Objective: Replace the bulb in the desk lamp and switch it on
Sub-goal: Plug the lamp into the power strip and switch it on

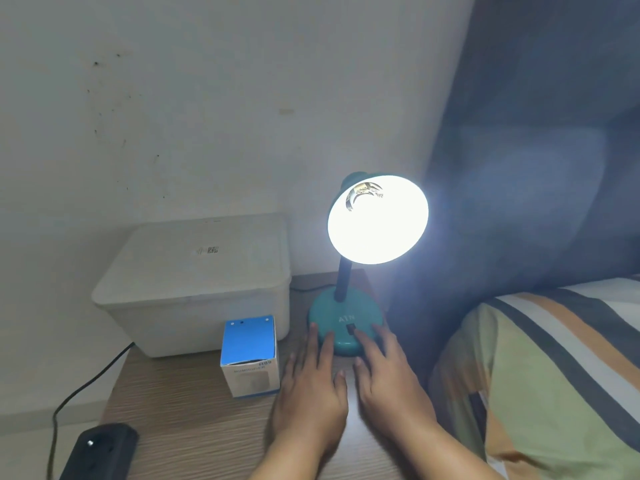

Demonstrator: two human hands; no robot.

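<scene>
A teal desk lamp stands on the wooden table, its round base (341,318) near the back edge. The lamp's shade (378,219) glows bright white; the bulb inside is lost in the glare. A small black switch (350,328) sits on the front of the base. My left hand (313,382) lies flat with its fingertips on the left front of the base. My right hand (388,372) rests on the right front, one fingertip just beside the switch. Neither hand holds anything.
A blue and white small box (250,356) stands left of my hands. Behind it is a white lidded plastic bin (194,282). A black power strip (98,452) and cable lie at the front left. A striped pillow (554,368) is at the right.
</scene>
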